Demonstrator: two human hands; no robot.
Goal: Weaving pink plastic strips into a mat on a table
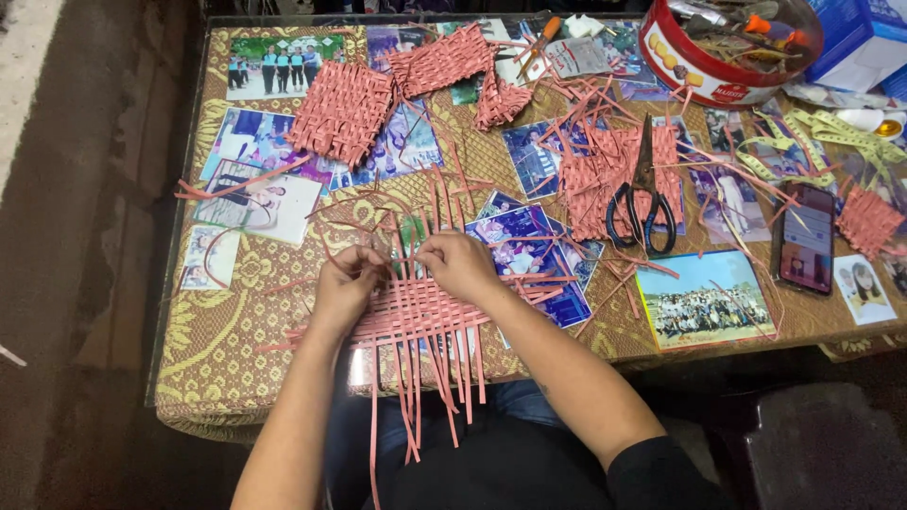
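While both hands pinched pink strips, a woven mat took shape.
Left hand [345, 283] and right hand [460, 266] gripped strips at the far edge of the half-woven pink mat [416, 316], which lay flat on the surface [203, 354], its loose ends trailing toward the person's lap.

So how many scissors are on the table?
1 that I can see. The black-handled scissors lie on a pile of pink strips, to the right of the hands. More may be hidden in the round red tin at the back.
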